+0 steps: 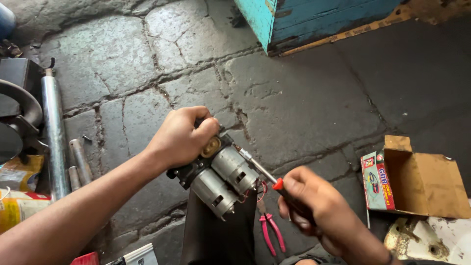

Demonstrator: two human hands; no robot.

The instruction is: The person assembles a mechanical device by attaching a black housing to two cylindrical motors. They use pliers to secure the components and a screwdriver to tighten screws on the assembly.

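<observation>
A person's left hand (180, 137) is clenched around the black housing of a twin-motor assembly (218, 174), holding it in the air above a cracked stone floor (147, 59), its two grey cylindrical motors angled down toward the camera. The right hand (314, 206) is wrapped around the dark handle of a screwdriver (262, 172) with a red collar, the metal shaft slanting up and left so its tip meets the assembly just beside the upper motor. Thin red wires (260, 191) loop off the motors' lower end. Directly beneath, a pair of pink-handled pliers (271, 230) lies on the ground beside the person's dark-clad leg. To the right sits an open cardboard box (422, 181) with a colourful printed side, resting partly on a worn white surface. To the left stand a long chromed tube (54, 142) and shorter metal rods (79, 159), with dark machine parts behind them. A turquoise wooden crate (314, 19) occupies the top of the view.
</observation>
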